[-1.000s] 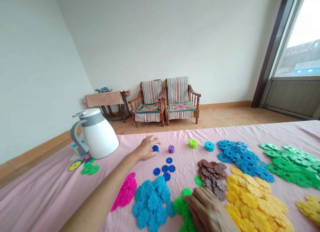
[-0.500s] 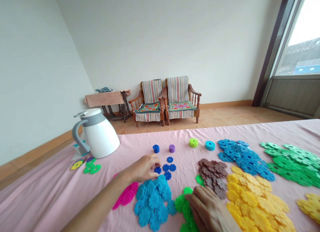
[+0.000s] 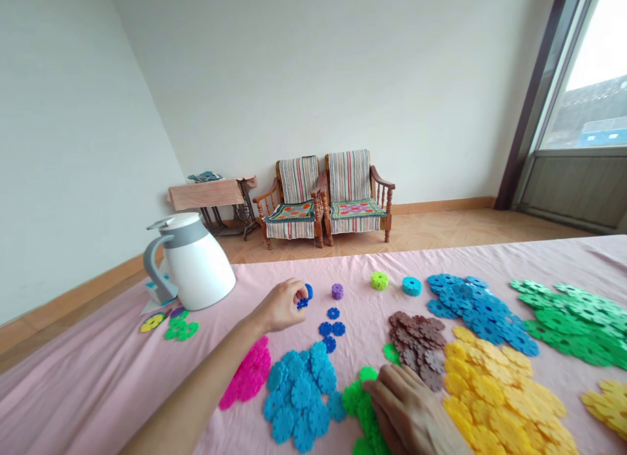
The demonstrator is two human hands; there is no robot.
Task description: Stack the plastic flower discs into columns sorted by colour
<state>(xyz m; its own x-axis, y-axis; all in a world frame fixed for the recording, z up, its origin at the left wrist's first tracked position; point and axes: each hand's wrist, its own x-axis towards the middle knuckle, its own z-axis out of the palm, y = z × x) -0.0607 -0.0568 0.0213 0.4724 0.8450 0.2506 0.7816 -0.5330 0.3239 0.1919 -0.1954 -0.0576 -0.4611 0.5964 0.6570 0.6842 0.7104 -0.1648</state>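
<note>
My left hand (image 3: 283,305) is closed in a pinch on a dark blue flower-shaped disc (image 3: 302,304). It is close beside a small dark blue stack (image 3: 308,290), which it partly covers; whether the disc touches the stack I cannot tell. Several loose dark blue discs (image 3: 337,328) lie just to the right. My right hand (image 3: 409,403) rests with curled fingers at the edge of a bright green pile of discs (image 3: 365,412). Its fingertips are hidden, so anything in them is out of sight. A light blue pile (image 3: 301,396) lies between the two hands.
Purple (image 3: 337,291), lime (image 3: 379,281) and turquoise (image 3: 411,286) stacks stand along the far side. Brown (image 3: 416,344), yellow (image 3: 504,396), blue (image 3: 477,308) and green (image 3: 582,321) piles spread rightward. A white jug (image 3: 198,266) stands at left; a pink pile (image 3: 249,375) is by my left forearm.
My left hand has lifted a dark blue disc from beside the loose ones and carried it away from me to the dark blue stack. My right hand has stayed in place.
</note>
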